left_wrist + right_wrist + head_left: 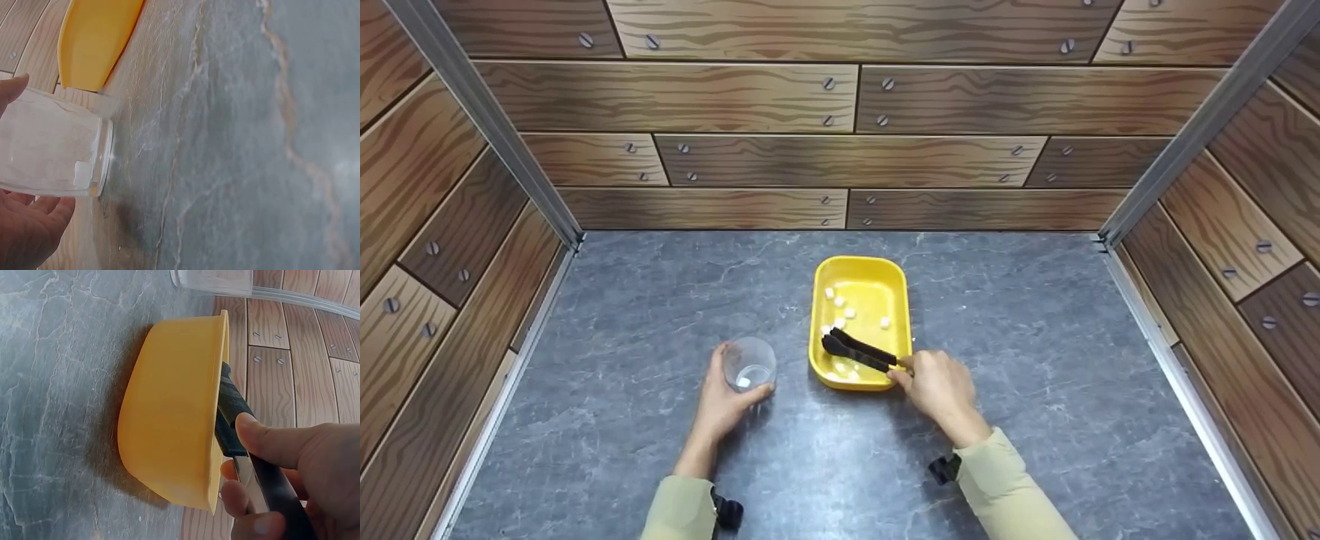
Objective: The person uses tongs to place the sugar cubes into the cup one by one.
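Note:
My left hand [720, 405] holds a clear plastic cup [755, 351] between thumb and fingers, left of a yellow tray [815, 315]. One small white cube [82, 174] lies at the bottom of the cup. Whether the cup touches the tabletop, I cannot tell. My right hand [939, 384] grips black-tipped tongs [861, 352] over the tray's near right rim. The tips of the tongs reach down into the tray, beside several small white cubes [850, 313]. In the right wrist view the tray's wall [169, 405] hides those tips.
A grey marbled tabletop [660, 300] lies under everything. Wood-patterned panels [750, 97] stand at the back and both sides, with metal rails [1177, 334] along the corners and edges. Each wrist wears a small black camera [727, 513].

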Demonstrator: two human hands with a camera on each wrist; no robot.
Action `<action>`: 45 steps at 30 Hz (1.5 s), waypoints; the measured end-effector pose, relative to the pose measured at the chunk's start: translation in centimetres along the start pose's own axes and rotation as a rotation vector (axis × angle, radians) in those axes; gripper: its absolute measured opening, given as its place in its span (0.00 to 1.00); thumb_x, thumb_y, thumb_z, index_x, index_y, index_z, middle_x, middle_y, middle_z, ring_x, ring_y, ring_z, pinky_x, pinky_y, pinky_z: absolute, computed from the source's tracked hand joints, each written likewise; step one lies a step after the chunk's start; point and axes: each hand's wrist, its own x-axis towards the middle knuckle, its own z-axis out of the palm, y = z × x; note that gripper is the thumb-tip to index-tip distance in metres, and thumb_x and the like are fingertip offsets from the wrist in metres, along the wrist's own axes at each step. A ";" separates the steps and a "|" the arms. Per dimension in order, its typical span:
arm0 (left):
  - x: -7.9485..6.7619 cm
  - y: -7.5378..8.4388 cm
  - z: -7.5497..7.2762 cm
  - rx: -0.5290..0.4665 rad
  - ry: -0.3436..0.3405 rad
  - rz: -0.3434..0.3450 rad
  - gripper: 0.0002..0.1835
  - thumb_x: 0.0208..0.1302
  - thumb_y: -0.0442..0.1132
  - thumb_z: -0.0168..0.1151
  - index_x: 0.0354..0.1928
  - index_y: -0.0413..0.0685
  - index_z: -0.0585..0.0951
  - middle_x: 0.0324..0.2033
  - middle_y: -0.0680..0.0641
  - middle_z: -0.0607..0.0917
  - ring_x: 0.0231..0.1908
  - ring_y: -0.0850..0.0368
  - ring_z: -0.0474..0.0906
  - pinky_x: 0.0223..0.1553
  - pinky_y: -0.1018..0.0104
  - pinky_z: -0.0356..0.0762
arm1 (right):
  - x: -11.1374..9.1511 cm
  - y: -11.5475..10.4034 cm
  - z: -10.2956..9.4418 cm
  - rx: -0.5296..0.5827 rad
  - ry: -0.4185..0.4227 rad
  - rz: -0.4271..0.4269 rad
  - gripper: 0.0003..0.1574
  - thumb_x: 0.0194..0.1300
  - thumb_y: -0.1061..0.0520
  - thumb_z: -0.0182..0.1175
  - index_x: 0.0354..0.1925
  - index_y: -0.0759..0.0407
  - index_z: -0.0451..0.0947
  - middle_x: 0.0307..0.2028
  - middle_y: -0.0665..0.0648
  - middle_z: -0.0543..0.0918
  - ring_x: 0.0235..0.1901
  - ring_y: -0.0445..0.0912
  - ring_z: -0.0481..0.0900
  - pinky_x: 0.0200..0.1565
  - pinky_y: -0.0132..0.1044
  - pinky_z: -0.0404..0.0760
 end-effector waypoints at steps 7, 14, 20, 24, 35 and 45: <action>0.0 -0.1 0.0 0.002 0.001 0.001 0.55 0.42 0.42 0.82 0.70 0.38 0.59 0.65 0.30 0.67 0.65 0.34 0.63 0.65 0.42 0.60 | -0.1 0.0 -0.1 0.088 0.000 0.056 0.18 0.61 0.43 0.68 0.42 0.53 0.89 0.17 0.46 0.76 0.14 0.42 0.68 0.17 0.37 0.64; 0.0 0.3 -0.1 0.013 -0.019 -0.048 0.57 0.43 0.45 0.81 0.72 0.41 0.57 0.67 0.32 0.65 0.67 0.34 0.60 0.66 0.41 0.59 | -0.1 -0.4 -0.8 0.156 -0.004 0.118 0.25 0.61 0.40 0.67 0.50 0.54 0.86 0.40 0.57 0.87 0.18 0.44 0.70 0.18 0.38 0.66; -0.1 0.1 0.0 0.009 -0.001 -0.024 0.56 0.42 0.44 0.82 0.71 0.40 0.59 0.66 0.31 0.66 0.65 0.34 0.63 0.65 0.42 0.61 | -0.1 -0.9 -1.1 0.191 0.014 0.103 0.26 0.61 0.39 0.67 0.50 0.54 0.86 0.41 0.59 0.87 0.15 0.43 0.66 0.17 0.38 0.63; 0.0 -0.1 0.0 0.005 0.014 0.002 0.55 0.40 0.42 0.82 0.70 0.39 0.60 0.65 0.30 0.68 0.64 0.34 0.65 0.65 0.43 0.62 | -0.1 -1.4 -1.3 0.207 0.030 0.074 0.25 0.60 0.39 0.68 0.48 0.53 0.87 0.39 0.57 0.88 0.16 0.43 0.67 0.18 0.38 0.65; 0.1 -0.1 -0.1 -0.003 0.002 -0.004 0.57 0.42 0.43 0.82 0.72 0.39 0.58 0.67 0.31 0.65 0.66 0.34 0.62 0.66 0.43 0.59 | -0.1 -3.6 -1.6 0.287 0.037 -0.021 0.20 0.59 0.42 0.69 0.44 0.51 0.89 0.34 0.54 0.88 0.19 0.42 0.71 0.20 0.37 0.69; 0.0 0.0 -0.2 0.012 0.004 -0.007 0.55 0.41 0.45 0.82 0.70 0.40 0.61 0.65 0.31 0.68 0.63 0.35 0.66 0.64 0.43 0.63 | -0.3 -5.4 -1.2 0.293 0.021 -0.149 0.10 0.59 0.43 0.69 0.30 0.45 0.87 0.15 0.42 0.70 0.15 0.39 0.62 0.17 0.34 0.62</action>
